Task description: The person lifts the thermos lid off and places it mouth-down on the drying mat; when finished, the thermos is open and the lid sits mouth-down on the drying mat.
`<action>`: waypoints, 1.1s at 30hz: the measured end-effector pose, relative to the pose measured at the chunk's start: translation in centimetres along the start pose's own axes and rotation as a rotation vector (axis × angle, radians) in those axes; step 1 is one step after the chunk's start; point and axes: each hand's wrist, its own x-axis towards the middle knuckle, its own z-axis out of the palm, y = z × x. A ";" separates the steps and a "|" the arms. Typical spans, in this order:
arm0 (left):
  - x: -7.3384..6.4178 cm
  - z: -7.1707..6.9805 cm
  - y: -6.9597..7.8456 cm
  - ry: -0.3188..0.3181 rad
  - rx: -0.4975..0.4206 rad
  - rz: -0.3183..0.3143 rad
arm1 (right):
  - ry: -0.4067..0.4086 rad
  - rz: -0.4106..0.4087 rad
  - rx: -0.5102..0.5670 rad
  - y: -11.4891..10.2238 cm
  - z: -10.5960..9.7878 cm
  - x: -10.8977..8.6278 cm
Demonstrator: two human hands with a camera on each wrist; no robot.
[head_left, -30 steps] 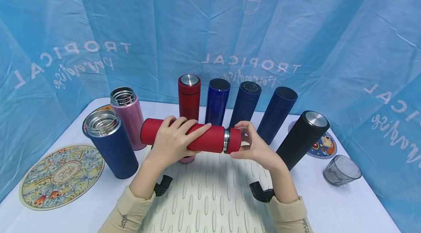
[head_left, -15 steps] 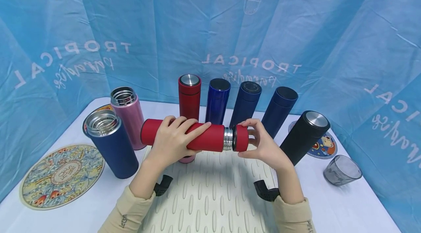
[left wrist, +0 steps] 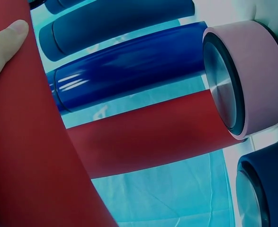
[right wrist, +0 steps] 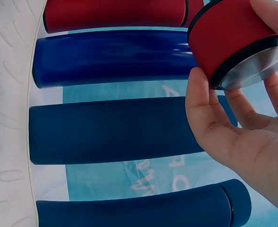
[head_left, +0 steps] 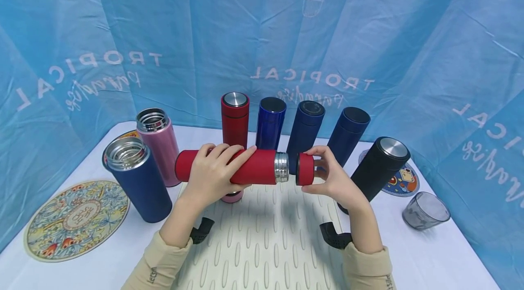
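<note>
My left hand (head_left: 213, 178) is wrapped round a red thermos bottle (head_left: 262, 167), held sideways above the ridged cream mat. Its bare steel neck (head_left: 281, 167) points right. My right hand (head_left: 337, 183) pinches the red screw lid (head_left: 305, 169), a short gap away from the neck. In the right wrist view the lid's steel top (right wrist: 255, 68) faces the palm, with fingertips and thumb round its side. The left wrist view shows the red body slanting down the left side, my thumb (left wrist: 8, 42) pressed on it. Below the bottle sits a pink lid (left wrist: 264, 80).
Behind stand a second red bottle (head_left: 235, 119), a glossy blue one (head_left: 270, 126), two navy ones and a black one (head_left: 380, 169). Lidless pink (head_left: 161, 149) and navy (head_left: 143, 187) bottles stand left. A round patterned mat (head_left: 78, 219) lies front left; a grey glass (head_left: 425, 211) stands right.
My right hand has drawn the red lid off to the right, baring the steel neck and leaving a gap. The left hand and bottle stay almost in place.
</note>
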 end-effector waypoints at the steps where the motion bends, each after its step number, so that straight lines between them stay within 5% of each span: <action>1: 0.0 0.0 0.0 0.008 -0.002 -0.005 | -0.001 0.004 0.000 0.0 0.0 0.0; 11: -0.1 -0.2 -0.3 0.055 -0.039 -0.077 | -0.018 0.036 0.001 -0.1 0.3 0.0; 18: 0.0 -0.3 -0.8 0.085 -0.137 -0.197 | -0.019 0.040 0.006 -0.3 0.6 0.0; 23: 0.2 -0.4 -1.4 0.059 -0.253 -0.383 | -0.021 0.039 0.007 -0.2 0.6 0.0; 33: -0.2 0.8 -3.3 -0.042 -0.545 -0.909 | -0.039 0.042 -0.002 -0.3 0.7 0.1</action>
